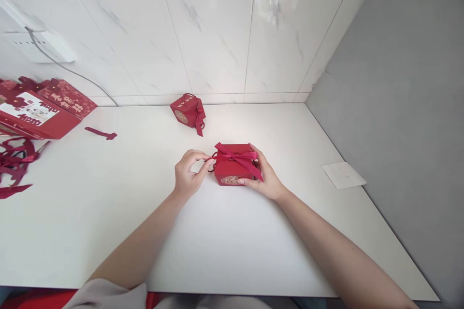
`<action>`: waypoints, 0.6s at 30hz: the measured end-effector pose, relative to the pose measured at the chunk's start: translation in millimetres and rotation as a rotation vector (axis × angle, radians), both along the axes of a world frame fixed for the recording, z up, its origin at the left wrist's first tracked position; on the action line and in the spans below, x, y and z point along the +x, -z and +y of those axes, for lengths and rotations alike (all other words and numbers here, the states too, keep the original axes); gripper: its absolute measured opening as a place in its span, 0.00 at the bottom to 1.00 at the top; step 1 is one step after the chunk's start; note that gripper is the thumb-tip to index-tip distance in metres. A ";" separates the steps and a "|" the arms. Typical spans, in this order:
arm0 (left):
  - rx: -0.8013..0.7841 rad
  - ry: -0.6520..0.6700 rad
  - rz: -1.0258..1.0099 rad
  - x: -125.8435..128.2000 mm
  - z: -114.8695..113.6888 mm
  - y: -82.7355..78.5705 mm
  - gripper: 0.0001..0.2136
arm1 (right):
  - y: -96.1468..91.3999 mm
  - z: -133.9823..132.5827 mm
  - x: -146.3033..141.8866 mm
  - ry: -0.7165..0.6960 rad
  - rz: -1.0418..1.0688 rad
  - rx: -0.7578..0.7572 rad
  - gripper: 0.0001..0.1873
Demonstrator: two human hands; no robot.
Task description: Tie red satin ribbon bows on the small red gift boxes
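Observation:
A small red gift box (225, 168) with a gold round emblem rests on the white table in front of me. Across its top lies a dark pink ribbon (239, 156) tied in a bow. At the box's left side, my left hand (189, 170) pinches one end of that ribbon between thumb and fingers. My right hand (266, 177) wraps the box's right side, thumb along the front and fingers behind. Dark red cord loops show at the left of the box, partly hidden by my left fingertips.
Another red gift box (188, 110) with a bow stands near the wall. On the left lie printed red boxes (65, 106), a heap of ribbons (16, 159) and a thin red strip (100, 133). A white paper (343, 175) lies at the right edge, beside a grey panel (406, 106).

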State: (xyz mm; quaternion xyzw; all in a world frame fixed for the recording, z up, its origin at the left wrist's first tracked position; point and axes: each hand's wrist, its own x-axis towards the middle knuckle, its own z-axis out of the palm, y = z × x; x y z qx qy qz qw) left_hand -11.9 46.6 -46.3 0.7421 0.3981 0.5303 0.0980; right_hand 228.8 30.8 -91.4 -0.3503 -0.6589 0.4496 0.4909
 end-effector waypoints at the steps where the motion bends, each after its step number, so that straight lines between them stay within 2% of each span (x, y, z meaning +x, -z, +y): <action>1: 0.035 -0.007 0.017 -0.8 0.4 0.7 0.03 | -0.7 -0.3 -0.1 0.001 -0.003 -0.003 0.53; 5: 0.165 -0.009 0.086 -5.8 2.3 4.4 0.05 | -2.4 -1.1 -0.6 0.005 0.000 -0.018 0.53; 7: 0.134 0.046 0.096 -9.0 3.8 7.8 0.07 | -2.3 -1.1 -0.3 0.007 -0.002 -0.031 0.53; 8: 0.069 0.106 0.093 -10.5 4.9 10.1 0.12 | -2.1 -1.0 -0.1 0.007 -0.004 -0.035 0.53; 11: -0.223 0.362 0.076 -12.8 8.6 18.1 0.37 | -2.0 -0.4 1.0 0.006 -0.016 -0.032 0.53; 12: -0.318 0.425 0.080 -12.4 9.7 20.4 0.43 | -2.4 -0.2 1.2 0.007 -0.023 -0.029 0.52; 14: -0.471 0.460 0.105 -9.5 10.9 23.1 0.45 | -4.2 -0.1 1.5 0.013 -0.039 -0.019 0.51; 16: -0.579 0.411 0.098 -4.9 10.9 23.5 0.41 | -7.3 -0.3 1.4 -0.002 -0.043 -0.025 0.49; 18: -0.614 0.340 -0.007 -0.2 10.5 23.5 0.35 | -10.7 -0.7 1.3 -0.050 -0.033 -0.041 0.45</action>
